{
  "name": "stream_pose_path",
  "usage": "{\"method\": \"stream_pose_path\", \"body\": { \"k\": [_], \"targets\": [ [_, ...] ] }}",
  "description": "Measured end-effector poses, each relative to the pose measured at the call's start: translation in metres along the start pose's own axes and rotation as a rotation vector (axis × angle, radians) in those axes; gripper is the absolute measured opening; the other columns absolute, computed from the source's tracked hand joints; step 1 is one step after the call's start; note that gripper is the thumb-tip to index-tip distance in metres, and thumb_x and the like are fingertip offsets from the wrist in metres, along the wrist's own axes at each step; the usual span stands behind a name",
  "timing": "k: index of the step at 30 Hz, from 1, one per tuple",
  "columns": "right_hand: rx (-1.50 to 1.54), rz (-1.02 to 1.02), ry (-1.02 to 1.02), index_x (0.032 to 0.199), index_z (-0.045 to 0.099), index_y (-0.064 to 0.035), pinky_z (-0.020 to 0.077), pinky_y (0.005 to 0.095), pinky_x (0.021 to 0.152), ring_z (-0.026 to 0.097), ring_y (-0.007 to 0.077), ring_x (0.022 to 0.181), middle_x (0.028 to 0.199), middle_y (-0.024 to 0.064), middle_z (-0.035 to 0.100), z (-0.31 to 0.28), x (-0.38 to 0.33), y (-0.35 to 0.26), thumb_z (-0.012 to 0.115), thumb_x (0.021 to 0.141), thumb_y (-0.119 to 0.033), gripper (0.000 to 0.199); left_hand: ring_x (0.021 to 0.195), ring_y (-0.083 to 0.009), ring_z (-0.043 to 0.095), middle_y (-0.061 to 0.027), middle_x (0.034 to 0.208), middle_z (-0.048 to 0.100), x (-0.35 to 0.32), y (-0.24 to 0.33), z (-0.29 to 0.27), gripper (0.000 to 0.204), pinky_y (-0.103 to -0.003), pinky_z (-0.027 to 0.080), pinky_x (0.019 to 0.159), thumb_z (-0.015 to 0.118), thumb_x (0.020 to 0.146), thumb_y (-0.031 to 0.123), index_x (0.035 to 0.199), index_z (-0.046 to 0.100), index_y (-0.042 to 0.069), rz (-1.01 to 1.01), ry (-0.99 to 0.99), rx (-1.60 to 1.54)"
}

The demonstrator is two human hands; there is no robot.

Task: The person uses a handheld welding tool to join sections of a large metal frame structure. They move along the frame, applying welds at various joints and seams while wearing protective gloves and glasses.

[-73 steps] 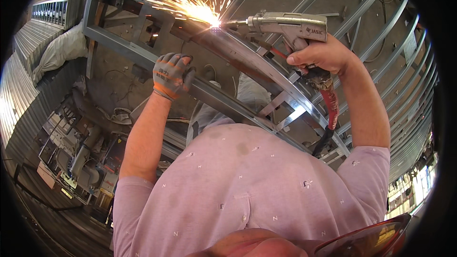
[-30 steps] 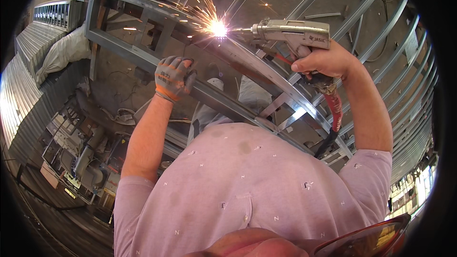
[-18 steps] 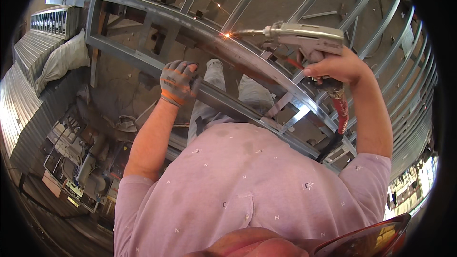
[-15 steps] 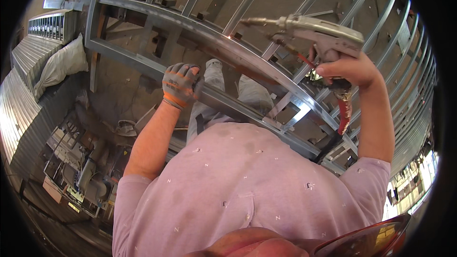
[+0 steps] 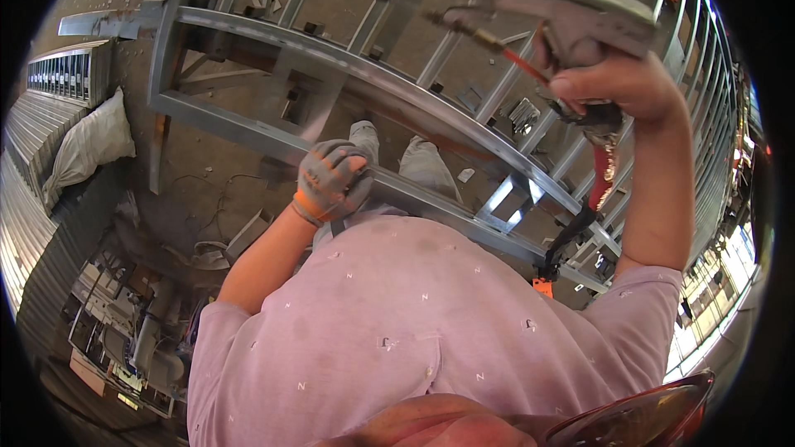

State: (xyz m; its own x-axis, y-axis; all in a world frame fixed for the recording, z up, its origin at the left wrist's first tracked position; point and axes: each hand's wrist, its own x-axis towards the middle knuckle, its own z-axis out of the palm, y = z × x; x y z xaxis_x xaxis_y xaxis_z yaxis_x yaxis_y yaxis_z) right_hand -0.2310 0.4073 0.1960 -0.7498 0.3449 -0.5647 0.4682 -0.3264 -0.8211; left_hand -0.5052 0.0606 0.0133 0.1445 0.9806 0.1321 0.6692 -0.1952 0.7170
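Observation:
My right hand (image 5: 617, 87), bare, is wrapped round the grip of a grey metal spot-welding gun (image 5: 571, 4). Its two pointed arms reach left over the steel frame (image 5: 348, 62), their tips apart from the metal. From its grip a thick red and black cable (image 5: 603, 174) hangs down past my forearm. My left hand (image 5: 335, 180), in a grey and orange glove, lies at the near rail (image 5: 240, 126) of the frame, its fingers curled over the metal. The undersides of those fingers are hidden.
Long steel bars (image 5: 451, 54) run away from the frame's far side. A stuffed white sack (image 5: 98, 142) leans against stacked ribbed metal (image 5: 37, 190) on the left. Scraps litter the floor under the frame. An orange tag (image 5: 542, 287) hangs near the cable.
The welding gun has moved up and left, away from the frame, and the bright spark at the rail is gone. My left hand has shifted slightly right and nearer along the rail.

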Motion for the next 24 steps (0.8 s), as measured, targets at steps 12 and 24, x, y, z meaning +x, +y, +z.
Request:
{"method": "stream_pose_path", "body": {
  "k": [12, 24],
  "targets": [
    [0.126, 0.313, -0.092, 0.116, 0.073, -0.0001, 0.0547, 0.0324, 0.058, 0.064, 0.0146, 0.069, 0.089, 0.0061, 0.069, 0.017, 0.070, 0.081, 0.090, 0.079, -0.010, 0.042, 0.098, -0.0402, 0.072, -0.0178, 0.104, 0.075, -0.017, -0.132, -0.127, 0.021, -0.048, 0.057, 0.091, 0.073, 0.086, -0.003, 0.106, 0.070, 0.002, -0.208, 0.439, 0.507],
    [0.172, 0.327, -0.102, 0.115, 0.074, -0.0013, 0.0528, 0.0301, 0.061, 0.063, 0.0125, 0.070, 0.090, 0.0040, 0.069, 0.022, 0.079, 0.096, 0.091, 0.080, -0.010, 0.041, 0.106, -0.0389, 0.071, -0.0177, 0.110, 0.076, -0.010, -0.156, -0.122, 0.022, -0.048, 0.055, 0.099, 0.063, 0.089, -0.006, 0.107, 0.074, 0.001, -0.231, 0.434, 0.475]
  ]
}}
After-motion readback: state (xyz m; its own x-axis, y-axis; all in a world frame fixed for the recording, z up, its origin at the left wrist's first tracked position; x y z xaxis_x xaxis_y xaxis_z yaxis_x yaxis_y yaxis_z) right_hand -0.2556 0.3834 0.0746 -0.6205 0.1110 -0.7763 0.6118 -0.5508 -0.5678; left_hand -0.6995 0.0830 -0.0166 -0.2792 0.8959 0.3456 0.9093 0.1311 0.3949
